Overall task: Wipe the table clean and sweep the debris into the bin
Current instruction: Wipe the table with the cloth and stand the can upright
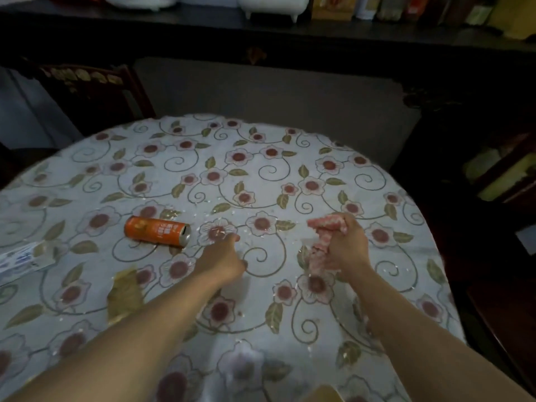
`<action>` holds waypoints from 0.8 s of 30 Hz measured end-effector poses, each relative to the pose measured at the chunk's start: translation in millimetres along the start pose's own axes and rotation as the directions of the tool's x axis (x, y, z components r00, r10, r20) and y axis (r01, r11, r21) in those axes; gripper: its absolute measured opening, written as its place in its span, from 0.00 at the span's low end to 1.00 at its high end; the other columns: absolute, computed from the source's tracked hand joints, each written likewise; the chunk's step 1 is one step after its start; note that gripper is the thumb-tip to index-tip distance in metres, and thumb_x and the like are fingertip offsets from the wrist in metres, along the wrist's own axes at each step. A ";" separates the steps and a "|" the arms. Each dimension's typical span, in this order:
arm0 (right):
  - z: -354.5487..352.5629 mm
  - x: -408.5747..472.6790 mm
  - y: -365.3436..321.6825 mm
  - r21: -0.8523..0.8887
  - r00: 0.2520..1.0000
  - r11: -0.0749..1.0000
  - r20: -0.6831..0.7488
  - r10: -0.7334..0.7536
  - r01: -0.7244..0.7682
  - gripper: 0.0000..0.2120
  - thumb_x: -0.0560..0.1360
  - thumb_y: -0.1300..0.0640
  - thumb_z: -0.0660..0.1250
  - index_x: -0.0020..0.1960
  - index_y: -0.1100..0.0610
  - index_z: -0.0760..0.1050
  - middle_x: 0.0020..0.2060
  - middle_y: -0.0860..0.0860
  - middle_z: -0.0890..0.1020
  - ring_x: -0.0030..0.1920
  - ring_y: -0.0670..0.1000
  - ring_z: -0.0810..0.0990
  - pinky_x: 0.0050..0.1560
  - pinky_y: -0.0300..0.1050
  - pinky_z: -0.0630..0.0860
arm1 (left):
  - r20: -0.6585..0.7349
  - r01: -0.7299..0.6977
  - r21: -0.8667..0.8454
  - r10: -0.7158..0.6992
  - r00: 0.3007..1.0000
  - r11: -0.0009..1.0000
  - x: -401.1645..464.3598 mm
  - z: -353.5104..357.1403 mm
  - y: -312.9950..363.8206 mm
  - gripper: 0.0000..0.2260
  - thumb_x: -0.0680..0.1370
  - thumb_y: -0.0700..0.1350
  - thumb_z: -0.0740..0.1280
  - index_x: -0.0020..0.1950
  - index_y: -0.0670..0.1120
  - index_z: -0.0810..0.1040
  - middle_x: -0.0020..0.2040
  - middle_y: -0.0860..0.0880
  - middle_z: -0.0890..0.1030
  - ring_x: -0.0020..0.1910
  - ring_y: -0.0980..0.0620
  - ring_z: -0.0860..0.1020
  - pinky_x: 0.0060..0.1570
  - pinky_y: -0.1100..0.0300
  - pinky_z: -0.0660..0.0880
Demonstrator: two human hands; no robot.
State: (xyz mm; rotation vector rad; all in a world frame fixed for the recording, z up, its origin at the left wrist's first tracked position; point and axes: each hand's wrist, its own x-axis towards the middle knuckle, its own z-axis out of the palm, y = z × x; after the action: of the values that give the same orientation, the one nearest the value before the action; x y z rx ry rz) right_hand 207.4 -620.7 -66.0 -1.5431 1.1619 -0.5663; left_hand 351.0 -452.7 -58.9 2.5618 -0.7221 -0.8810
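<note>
A round table (87,175) covered with a floral cloth fills the view. My right hand (346,245) grips a bunched pink rag (322,242) held just above the cloth at centre right. My left hand (223,256) reaches over the middle of the table, fingers loosely curled and holding nothing I can see. An orange drink can (156,230) lies on its side just left of that hand. Small white crumbs (223,232) are scattered around the can and between my hands. A torn brown paper scrap (126,294) lies beside my left forearm. No bin is in view.
A white and blue wrapper (20,261) lies at the table's left edge. A dark wooden chair (95,91) stands behind the table on the left. A dark sideboard (261,27) with jars and white appliances runs along the back. A tan object (324,394) peeks in at the bottom edge.
</note>
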 end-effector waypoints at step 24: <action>103.3 -20.8 75.1 -0.321 0.758 0.801 0.608 -0.236 0.506 0.20 0.72 0.64 0.58 0.61 0.54 0.77 0.59 0.49 0.76 0.55 0.47 0.74 0.57 0.37 0.72 | 0.135 -0.148 0.463 0.095 0.986 0.874 89.1 27.8 -21.2 0.49 0.68 0.51 0.74 0.77 0.55 0.43 0.78 0.51 0.40 0.77 0.42 0.40 0.73 0.41 0.50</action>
State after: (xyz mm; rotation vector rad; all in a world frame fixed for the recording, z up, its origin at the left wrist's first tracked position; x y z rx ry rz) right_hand 256.2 -551.1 -163.5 -2.2141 0.5429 -0.0643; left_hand 401.1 -489.5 -131.7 2.8527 -1.2544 -0.8960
